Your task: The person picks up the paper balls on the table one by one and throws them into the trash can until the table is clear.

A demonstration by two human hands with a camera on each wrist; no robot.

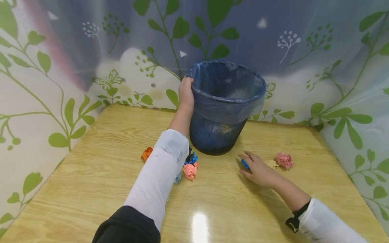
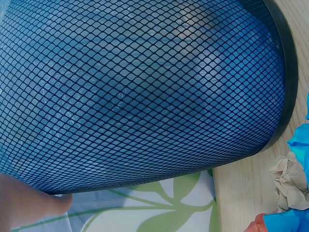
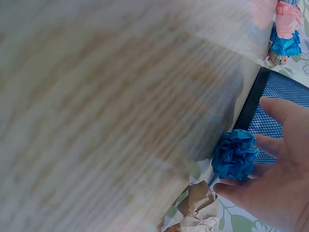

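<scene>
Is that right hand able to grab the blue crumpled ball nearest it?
Very likely, yes: the right hand is right at the blue ball, with nothing visible between them.

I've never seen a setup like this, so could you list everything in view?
Table: 1, light wood, centre.
Walls: 3, pale and blue-grey with green leaves, around the table.
Bin: 1, dark mesh, back of the table.
Bag: 1, translucent blue, lining the bin.
Orange ball: at least 1, orange, left of the left sleeve.
Pink balls: at least 2, pink, one beside each arm.
Blue balls: at least 2, blue, beside each arm.
Beige balls: at least 2, beige, beside each arm.
Left sleeve: 1, white, black higher up, left arm.
Right sleeve: 1, white, right arm.
Wristband: 1, black, right wrist.
Left hand: 1, bare, gripping the bin's rim.
Right hand: 1, bare, at a blue ball.
</scene>
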